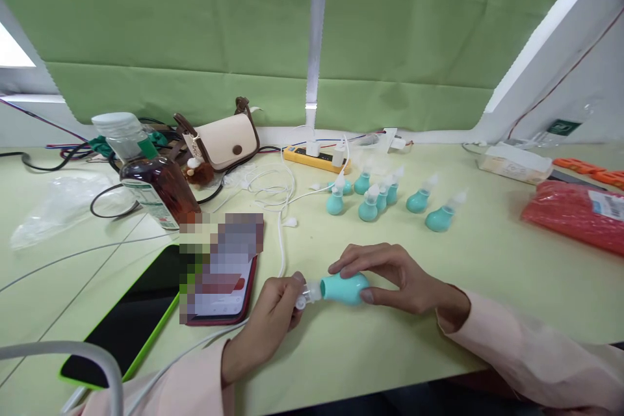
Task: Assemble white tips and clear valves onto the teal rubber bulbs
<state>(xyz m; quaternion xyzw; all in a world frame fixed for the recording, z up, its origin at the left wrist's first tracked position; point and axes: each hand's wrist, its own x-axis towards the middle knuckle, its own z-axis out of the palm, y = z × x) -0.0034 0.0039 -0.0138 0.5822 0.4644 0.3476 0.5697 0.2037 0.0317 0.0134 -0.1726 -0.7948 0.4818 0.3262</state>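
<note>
Close to the table's front edge, my right hand (394,276) holds a teal squeeze bulb (345,288) between thumb and fingers, its open neck turned left. My left hand (273,312) is closed around a clear plastic nozzle (311,292), partly hidden by the fingers. The nozzle's end meets the mouth of the bulb; I cannot tell how far it is inserted. Farther back stand several teal bulbs with clear tips, among them one nasal aspirator (440,217) at the right that leans over and another upright aspirator (335,200) at the left.
Left of my hands lie a lit phone (219,292) and a green-edged phone (131,318). A dark bottle (158,185), a cream handbag (221,140) and a yellow power strip (316,159) stand behind. White cables (281,240) cross the table. A red package (575,214) lies right.
</note>
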